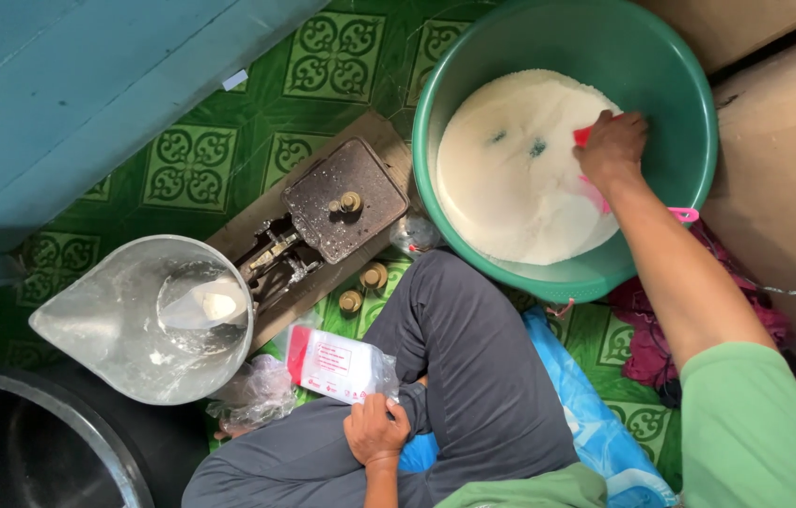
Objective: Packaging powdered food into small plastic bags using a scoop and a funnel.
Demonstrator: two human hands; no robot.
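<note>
My right hand [612, 146] reaches into a big green basin [680, 85] and grips a red-pink scoop [592, 193] that digs into the white grains [511, 169] heaped inside. My left hand [375, 431] rests on my grey trouser leg and pinches the edge of a clear plastic bag with a red-printed label [337, 365]. The scoop is mostly hidden by my hand and wrist.
A balance scale [342, 202] on a wooden board stands left of the basin, with its metal scoop pan [139, 320] and small brass weights [363, 287] beside it. A dark metal pot [31, 452] sits at bottom left. Cardboard boxes [784, 141] line the right side. Green patterned flooring lies underneath.
</note>
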